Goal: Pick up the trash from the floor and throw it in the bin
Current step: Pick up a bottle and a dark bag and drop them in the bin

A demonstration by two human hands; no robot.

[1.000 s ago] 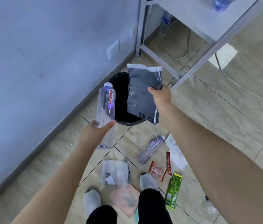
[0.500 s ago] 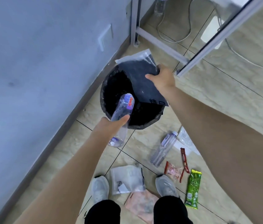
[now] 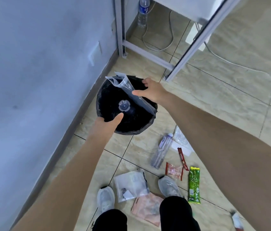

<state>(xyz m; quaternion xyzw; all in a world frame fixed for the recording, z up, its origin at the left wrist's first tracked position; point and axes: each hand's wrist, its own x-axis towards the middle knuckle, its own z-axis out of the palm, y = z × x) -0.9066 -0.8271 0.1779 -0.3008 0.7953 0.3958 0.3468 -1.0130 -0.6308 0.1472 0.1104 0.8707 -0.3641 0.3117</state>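
The black bin point(image 3: 141, 129) stands on the tiled floor against the wall. A clear plastic bottle point(image 3: 124, 105) is inside it, end-on to the camera. My left hand point(image 3: 109, 124) hovers over the near rim, empty, thumb stretched out. A grey plastic bag point(image 3: 128, 90) hangs edge-on across the bin's mouth, and my right hand point(image 3: 153, 91) is beside it with thumb and fingers spread apart. On the floor near my feet lie another clear bottle point(image 3: 162, 150), a red stick sachet point(image 3: 182, 158), a red wrapper point(image 3: 173, 170), a green wrapper point(image 3: 193, 185), a clear bag point(image 3: 131, 184) and a pink bag point(image 3: 148, 209).
A grey wall point(image 3: 39, 80) runs along the left. Behind the bin stands a metal table frame point(image 3: 120, 30), with an upright bottle point(image 3: 143, 12) and loose cables point(image 3: 156, 48) under it. My shoes point(image 3: 105, 200) stand among the litter. More clear plastic point(image 3: 180, 139) lies to the right.
My left hand has let go of the bottle, which now sits in the bin. My right hand has opened and the grey bag has turned edge-on over the bin. The view has tilted down.
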